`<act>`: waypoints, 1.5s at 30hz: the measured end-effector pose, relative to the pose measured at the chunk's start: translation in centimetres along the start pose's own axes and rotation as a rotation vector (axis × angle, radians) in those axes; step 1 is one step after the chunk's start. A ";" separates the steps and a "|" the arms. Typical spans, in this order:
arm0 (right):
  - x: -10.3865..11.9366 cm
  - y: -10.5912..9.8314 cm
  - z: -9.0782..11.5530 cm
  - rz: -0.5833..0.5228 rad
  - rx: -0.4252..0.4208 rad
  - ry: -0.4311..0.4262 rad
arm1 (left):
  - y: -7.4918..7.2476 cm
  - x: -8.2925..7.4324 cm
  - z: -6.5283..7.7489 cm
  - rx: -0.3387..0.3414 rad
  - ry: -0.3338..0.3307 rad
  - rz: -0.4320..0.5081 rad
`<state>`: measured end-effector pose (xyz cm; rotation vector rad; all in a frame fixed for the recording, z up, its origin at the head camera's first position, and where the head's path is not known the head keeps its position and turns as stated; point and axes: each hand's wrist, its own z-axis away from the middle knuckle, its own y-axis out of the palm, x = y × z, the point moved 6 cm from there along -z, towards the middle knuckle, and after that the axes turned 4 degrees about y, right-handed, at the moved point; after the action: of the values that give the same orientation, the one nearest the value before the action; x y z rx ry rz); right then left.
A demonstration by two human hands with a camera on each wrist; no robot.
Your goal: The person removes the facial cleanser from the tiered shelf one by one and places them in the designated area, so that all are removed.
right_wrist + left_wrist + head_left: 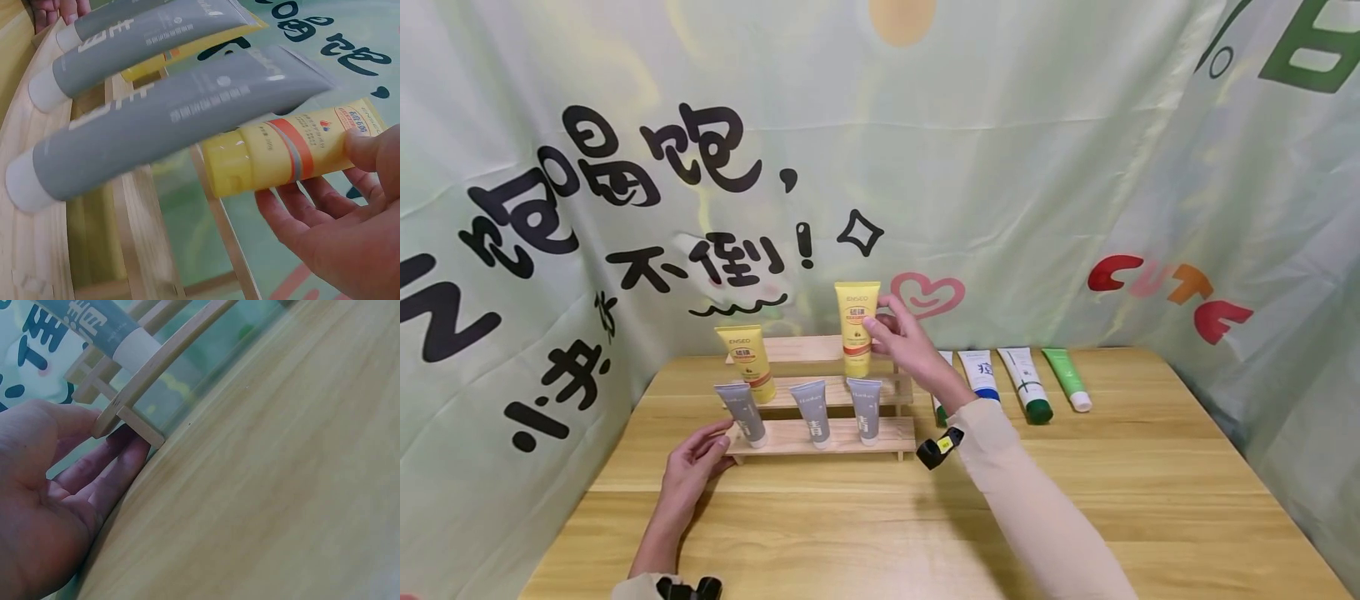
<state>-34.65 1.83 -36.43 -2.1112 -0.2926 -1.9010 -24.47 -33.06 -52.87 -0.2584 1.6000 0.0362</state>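
At the rack point(842, 436), hands point(690, 462) point(910, 348) at different heights

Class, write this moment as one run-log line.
right hand: holds yellow tube at wooden rack; left hand: holds rack's left end; front shelf: three grey tubes; middle shelf: second yellow tube

Head view looks down; close wrist views share the rack point(844, 435).

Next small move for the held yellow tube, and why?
Probably lower the yellow tube onto the middle shelf: the right grip holds it cap-down by the rack, another yellow tube stands on that shelf, and the left grip holds the rack's left end.
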 end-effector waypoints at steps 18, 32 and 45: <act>-1.2 -3.0 3.0 0.057 -0.119 -0.052 | -0.1 0.1 0.0 -0.011 0.003 -0.004; -3.0 -5.2 5.8 0.032 -0.268 0.054 | -0.1 0.0 0.1 0.001 0.018 -0.001; -4.1 -7.2 8.0 -0.030 -0.158 0.102 | -0.1 0.1 0.1 0.002 0.043 0.036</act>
<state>-30.00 11.50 -40.72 -2.1081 -0.1576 -2.1042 -24.38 -33.20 -52.96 -0.2299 1.6479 0.0575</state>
